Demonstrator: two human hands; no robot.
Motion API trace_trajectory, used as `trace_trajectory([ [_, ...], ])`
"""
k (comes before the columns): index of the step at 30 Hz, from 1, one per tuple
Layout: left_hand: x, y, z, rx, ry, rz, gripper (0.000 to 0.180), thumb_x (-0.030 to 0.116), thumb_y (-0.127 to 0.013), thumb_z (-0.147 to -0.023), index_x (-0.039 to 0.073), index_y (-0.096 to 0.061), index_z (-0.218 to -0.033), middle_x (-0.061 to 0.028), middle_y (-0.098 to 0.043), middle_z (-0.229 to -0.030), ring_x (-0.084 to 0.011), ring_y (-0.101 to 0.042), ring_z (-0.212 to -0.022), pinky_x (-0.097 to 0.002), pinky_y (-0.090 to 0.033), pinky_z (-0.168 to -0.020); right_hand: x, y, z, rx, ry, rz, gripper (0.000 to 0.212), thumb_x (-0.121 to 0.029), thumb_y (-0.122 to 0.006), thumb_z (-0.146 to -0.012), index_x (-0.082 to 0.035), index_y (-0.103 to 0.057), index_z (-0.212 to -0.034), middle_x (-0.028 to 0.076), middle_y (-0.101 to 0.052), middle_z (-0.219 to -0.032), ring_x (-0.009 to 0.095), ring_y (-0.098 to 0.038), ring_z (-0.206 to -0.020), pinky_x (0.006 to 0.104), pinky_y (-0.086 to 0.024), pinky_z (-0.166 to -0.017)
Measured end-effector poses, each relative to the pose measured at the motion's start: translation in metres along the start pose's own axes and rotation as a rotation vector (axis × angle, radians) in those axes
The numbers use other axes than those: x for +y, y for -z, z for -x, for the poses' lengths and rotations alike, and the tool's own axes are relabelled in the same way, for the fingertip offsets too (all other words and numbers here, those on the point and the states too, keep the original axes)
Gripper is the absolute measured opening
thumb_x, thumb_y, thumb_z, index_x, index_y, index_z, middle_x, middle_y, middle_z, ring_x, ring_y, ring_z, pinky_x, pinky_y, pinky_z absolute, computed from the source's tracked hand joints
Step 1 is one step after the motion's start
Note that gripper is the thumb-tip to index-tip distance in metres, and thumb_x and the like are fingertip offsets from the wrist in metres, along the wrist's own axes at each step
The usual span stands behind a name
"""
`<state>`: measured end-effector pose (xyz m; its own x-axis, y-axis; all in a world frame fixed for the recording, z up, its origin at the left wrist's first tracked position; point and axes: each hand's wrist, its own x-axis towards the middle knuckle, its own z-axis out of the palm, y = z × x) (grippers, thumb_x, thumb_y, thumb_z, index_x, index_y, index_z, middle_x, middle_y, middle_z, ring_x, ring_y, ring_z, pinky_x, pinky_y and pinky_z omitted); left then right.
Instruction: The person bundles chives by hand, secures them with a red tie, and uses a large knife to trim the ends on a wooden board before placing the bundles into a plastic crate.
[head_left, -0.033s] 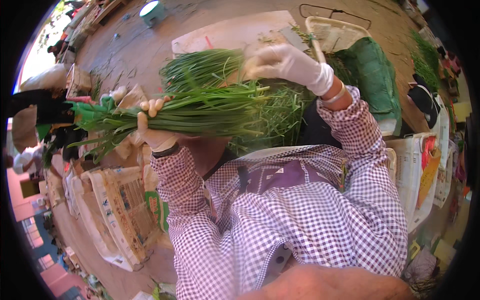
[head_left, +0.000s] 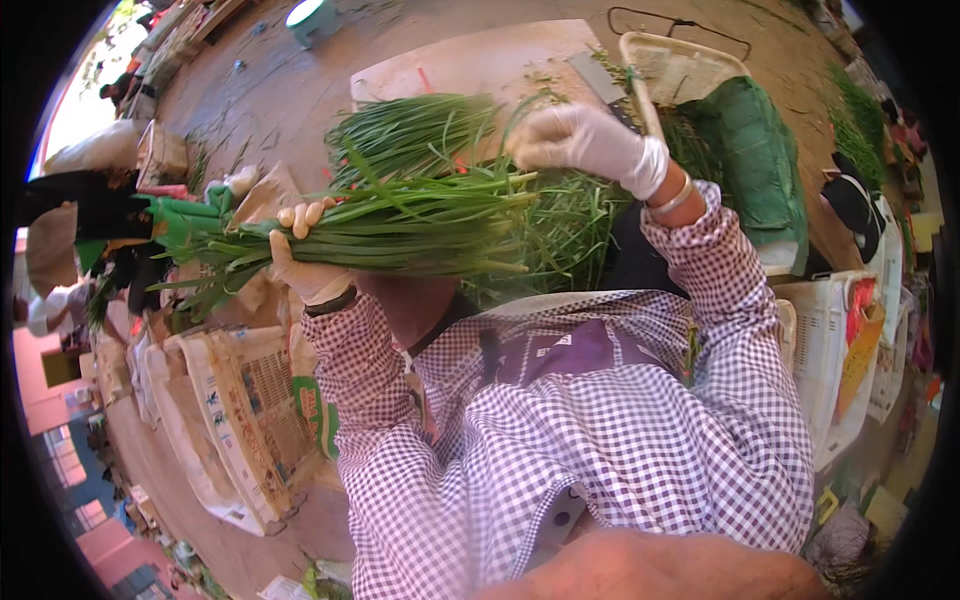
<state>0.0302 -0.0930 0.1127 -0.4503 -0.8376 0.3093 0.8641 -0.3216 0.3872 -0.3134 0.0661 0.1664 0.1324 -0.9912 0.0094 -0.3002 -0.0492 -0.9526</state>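
Gripping a thick bundle of long green chive-like leaves (head_left: 400, 225), the left hand (head_left: 305, 255) in its pale thin glove wraps closed around the stalks, fingertips curled over the top of the bundle and palm beneath it. The bundle lies roughly level across the grip: the cut leaf ends extend away from the hand toward the person's right, and the darker root ends fan out past the other side of the hand. The right hand (head_left: 585, 140), in a white disposable glove, sits at the far end of the same bundle, just above the leaf tips, with its fingers bent loosely inward; whether it pinches any leaves cannot be told. A thin metal bangle (head_left: 672, 197) circles the right wrist, just below the glove cuff.

Directly behind the grip, a second loose heap of green leaves (head_left: 410, 130) rests on a pale flat cutting board (head_left: 470, 65). A broad-bladed cleaver (head_left: 598, 78) lies on the board, beyond the right hand. Further to the right of the right hand stands a cream plastic basket (head_left: 680, 65), and beside it a green woven sack (head_left: 755, 165). Below the right forearm, a white plastic crate (head_left: 835, 360) stands near the person's side. Below the left hand, well apart from the bundle, lie flattened printed sacks (head_left: 240, 400). Both forearms wear purple-and-white checked sleeves (head_left: 380, 370).
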Motion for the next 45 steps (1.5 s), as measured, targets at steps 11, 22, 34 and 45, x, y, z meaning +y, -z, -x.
trace_trajectory([
  [11, 0.039, 0.029, 0.036, 0.062, -0.091, 0.019, 0.02, 0.024, -0.059, -0.087, 0.018, -0.04, -0.082, 0.0098, -0.044, -0.073, -0.009, -0.048, -0.08, -0.0363, -0.038, -0.095, 0.057, -0.086, -0.036, -0.033, 0.442, 0.577, 0.055, 0.008, -0.062, -0.074, -0.017, -0.061, -0.123, 0.01, -0.051, -0.138, 0.029, -0.059, -0.111, 0.0356, -0.052, -0.09],
  [22, 0.056, 0.0, 0.025, -0.117, 0.077, -0.105, 0.024, 0.024, -0.055, -0.093, 0.019, -0.037, -0.078, 0.0111, -0.038, -0.065, -0.0074, -0.042, -0.072, -0.0322, -0.039, -0.089, 0.051, -0.1, -0.041, -0.402, 0.258, 0.634, 0.087, 0.001, -0.062, -0.072, -0.022, -0.031, -0.15, 0.012, -0.054, -0.136, 0.036, -0.065, -0.093, 0.0397, -0.055, -0.076],
  [34, 0.061, -0.059, -0.003, -0.235, 0.094, -0.392, 0.024, 0.022, -0.055, -0.093, 0.016, -0.039, -0.076, 0.0082, -0.039, -0.063, -0.0083, -0.037, -0.068, -0.0306, -0.036, -0.078, 0.115, -0.13, 0.015, 0.022, 0.234, 1.025, 0.013, -0.014, -0.066, -0.075, -0.007, -0.058, -0.084, 0.009, -0.061, -0.077, 0.027, -0.064, -0.072, 0.0371, -0.052, -0.065],
  [45, 0.053, -0.03, -0.008, -0.106, 0.004, -0.373, 0.028, 0.023, -0.058, -0.091, 0.016, -0.038, -0.072, 0.007, -0.035, -0.062, -0.0094, -0.035, -0.063, -0.0303, -0.038, -0.076, 0.199, -0.107, 0.038, -0.365, -0.596, 0.965, 0.039, -0.028, -0.068, -0.081, -0.002, -0.066, -0.111, 0.019, -0.065, -0.111, 0.031, -0.068, -0.094, 0.0401, -0.055, -0.077],
])
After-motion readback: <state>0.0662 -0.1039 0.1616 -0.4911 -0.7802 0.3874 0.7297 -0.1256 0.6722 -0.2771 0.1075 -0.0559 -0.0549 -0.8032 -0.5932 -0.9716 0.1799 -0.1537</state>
